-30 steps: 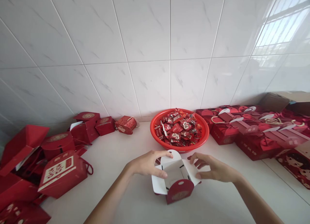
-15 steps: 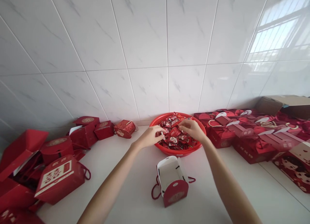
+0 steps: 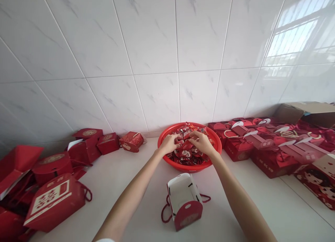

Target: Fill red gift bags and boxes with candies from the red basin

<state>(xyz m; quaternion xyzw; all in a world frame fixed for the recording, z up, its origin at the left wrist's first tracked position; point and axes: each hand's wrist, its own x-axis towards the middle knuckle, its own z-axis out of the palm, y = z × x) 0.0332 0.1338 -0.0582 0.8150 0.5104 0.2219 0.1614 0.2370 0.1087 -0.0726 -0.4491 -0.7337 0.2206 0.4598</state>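
Both hands reach into a round red plastic basket (image 3: 192, 168) heaped with small red wrapped packets (image 3: 186, 153). My left hand (image 3: 169, 143) is on the left of the heap, its fingers curled together at the packets. On the right, my right hand (image 3: 201, 142) has its thumb and fingers bent in a pinch against the heap. What either hand grips is too small to make out. Nearer to me, an open red box (image 3: 188, 214) with a white inside lies on the white table (image 3: 141, 214), its dark red cords spread at both sides.
Red gift boxes (image 3: 56, 202) are piled at the left, and a small one (image 3: 131, 142) lies by the tiled wall (image 3: 157, 99). Rows of red boxes (image 3: 239, 148) and an open cardboard box (image 3: 290, 113) stand at the right.
My hands have moved closer together over the packets, the left one shifting right and the right one slightly left. The view has shifted a little.
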